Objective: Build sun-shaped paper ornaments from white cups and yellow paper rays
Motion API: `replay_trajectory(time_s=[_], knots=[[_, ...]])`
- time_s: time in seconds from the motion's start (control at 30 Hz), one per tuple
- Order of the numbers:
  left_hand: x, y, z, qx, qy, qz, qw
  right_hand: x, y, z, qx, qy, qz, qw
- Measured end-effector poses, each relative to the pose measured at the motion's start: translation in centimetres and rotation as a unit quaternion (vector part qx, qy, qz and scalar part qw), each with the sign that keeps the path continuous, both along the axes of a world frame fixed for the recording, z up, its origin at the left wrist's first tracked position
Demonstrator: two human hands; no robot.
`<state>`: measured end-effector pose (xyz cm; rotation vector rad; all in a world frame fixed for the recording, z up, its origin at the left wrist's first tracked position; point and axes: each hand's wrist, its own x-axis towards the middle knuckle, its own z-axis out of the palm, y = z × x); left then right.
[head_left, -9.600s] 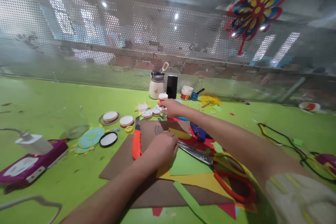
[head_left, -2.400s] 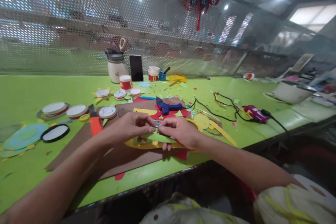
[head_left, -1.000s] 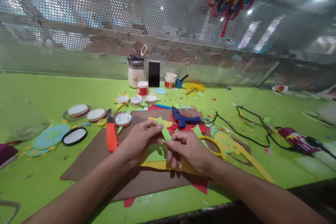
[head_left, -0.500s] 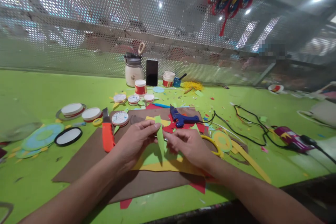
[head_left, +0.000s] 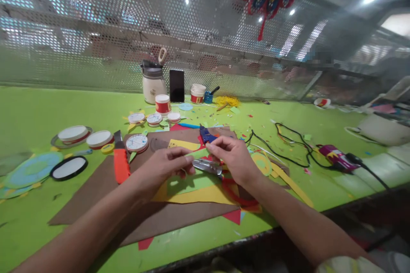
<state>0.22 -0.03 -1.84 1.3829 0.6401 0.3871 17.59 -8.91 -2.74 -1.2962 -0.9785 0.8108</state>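
My left hand (head_left: 171, 162) is closed in a pinch on a light green strip (head_left: 199, 153), at its left end. From the other side, the fingertips of my right hand (head_left: 232, 155) pinch the strip's right end. Just below it are the scissors (head_left: 206, 166), metal blades towards my left thumb and a red handle (head_left: 238, 194) under my right wrist. I cannot tell whether my fingers also touch the scissors. Beneath both hands lie a green sheet (head_left: 182, 184) and a yellow sheet (head_left: 198, 197) on a brown board (head_left: 153, 219).
Behind my right hand is a blue glue gun (head_left: 206, 134). An orange-handled utility knife (head_left: 121, 162) and white lids (head_left: 99, 138) sit leftward. A phone (head_left: 177, 86) and a jug (head_left: 153, 87) stand behind. A black cord (head_left: 294, 163) runs across the right.
The green strip has gone from upright to lying across between my hands. My right fingertips have moved up to it, and the scissors blades now show below. The view has shifted right.
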Motion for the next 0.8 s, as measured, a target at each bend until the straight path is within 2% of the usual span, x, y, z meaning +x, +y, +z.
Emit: replay_trajectory(time_s=[0.07,0.13,0.23,0.43,0.53,0.6,0.63,0.67,0.73,0.8], knots=[[0.1,0.1,0.1,-0.07,-0.067,0.079,0.992,0.2,0.4,-0.1,0.049,0.06,-0.062,0.995],[0.4,-0.1,0.2,-0.116,-0.093,0.121,0.982,0.1,0.7,-0.2,0.079,0.109,-0.093,0.987],[1.0,-0.9,0.2,-0.134,-0.09,0.121,0.979,-0.7,0.8,-0.4,0.075,0.124,-0.101,0.984],[1.3,-0.9,-0.4,-0.122,-0.115,0.174,0.97,-2.5,0.1,-0.7,0.042,0.056,-0.04,0.997],[1.0,-0.1,-0.5,-0.105,-0.134,0.199,0.965,-0.9,-0.7,-0.1,0.001,-0.005,0.014,1.0],[0.8,0.3,-0.4,-0.1,-0.149,0.208,0.962,1.2,-1.9,0.6,-0.051,-0.121,0.036,0.991],[0.7,0.4,-0.3,-0.1,-0.156,0.208,0.96,2.4,-2.7,1.1,-0.068,-0.212,0.047,0.974],[0.6,0.6,-0.3,-0.1,-0.162,0.207,0.96,3.5,-3.5,1.5,-0.086,-0.312,0.059,0.944],[0.6,0.7,-0.2,-0.105,-0.167,0.201,0.96,5.3,-5.3,2.1,-0.113,-0.484,0.104,0.862],[0.6,0.8,-0.3,-0.117,-0.166,0.194,0.96,6.2,-6.6,2.3,-0.156,-0.563,0.154,0.797]])
